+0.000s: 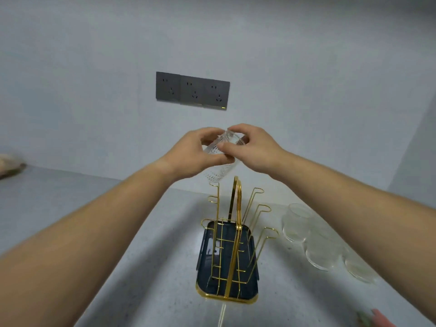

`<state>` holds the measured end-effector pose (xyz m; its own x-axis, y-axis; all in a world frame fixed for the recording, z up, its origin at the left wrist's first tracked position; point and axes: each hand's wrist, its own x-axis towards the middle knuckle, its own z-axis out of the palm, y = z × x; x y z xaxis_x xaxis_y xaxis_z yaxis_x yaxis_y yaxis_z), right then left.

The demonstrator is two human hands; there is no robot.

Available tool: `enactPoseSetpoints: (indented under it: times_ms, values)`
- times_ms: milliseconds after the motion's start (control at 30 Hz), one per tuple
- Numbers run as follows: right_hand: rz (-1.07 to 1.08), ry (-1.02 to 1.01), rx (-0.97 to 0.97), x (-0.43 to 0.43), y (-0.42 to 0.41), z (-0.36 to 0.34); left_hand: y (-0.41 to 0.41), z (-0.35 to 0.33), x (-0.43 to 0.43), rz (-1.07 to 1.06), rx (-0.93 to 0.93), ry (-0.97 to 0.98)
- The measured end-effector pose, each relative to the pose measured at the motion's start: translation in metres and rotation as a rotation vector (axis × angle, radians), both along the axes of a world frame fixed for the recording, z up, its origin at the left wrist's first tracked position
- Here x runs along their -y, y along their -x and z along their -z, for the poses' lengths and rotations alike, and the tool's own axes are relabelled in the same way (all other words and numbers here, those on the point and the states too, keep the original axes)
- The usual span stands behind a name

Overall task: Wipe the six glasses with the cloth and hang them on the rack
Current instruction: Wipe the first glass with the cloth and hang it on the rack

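Fingertips (223, 145) of both hands pinch one clear glass (220, 159), the left hand (195, 154) at its side and the right hand (253, 149) near its base, mouth tilted down just above the rack (232, 244)'s back left prong. Smooth glass could slip or knock the wire if lowered off-line. Other glasses (313, 239) right of the rack blur together uncountably, and no cloth is clearly visible.
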<state>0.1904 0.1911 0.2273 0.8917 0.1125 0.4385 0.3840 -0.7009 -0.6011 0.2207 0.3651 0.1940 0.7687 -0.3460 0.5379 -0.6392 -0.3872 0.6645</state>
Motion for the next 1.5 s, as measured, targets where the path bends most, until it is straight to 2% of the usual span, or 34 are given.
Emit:
enactPoseSetpoints:
  times_ms: [167,400,733,967,1500]
  values:
    - [0.031,0.098,-0.020,-0.002,-0.039,0.015,-0.039,0.034,-0.001,0.000,-0.098,0.154]
    - [-0.010,0.137,-0.052,-0.003,-0.077,0.041,-0.067,0.081,0.000,0.000,-0.135,0.337]
    - [-0.061,0.165,-0.209,0.008,-0.095,0.062,-0.078,0.121,0.007,0.001,-0.228,0.383]
    - [-0.076,0.087,-0.322,0.015,-0.103,0.065,-0.080,0.138,0.010,0.028,-0.299,0.446]
    - [-0.055,0.136,-0.475,0.016,-0.114,0.076,-0.078,0.160,0.010,-0.016,-0.312,0.407]
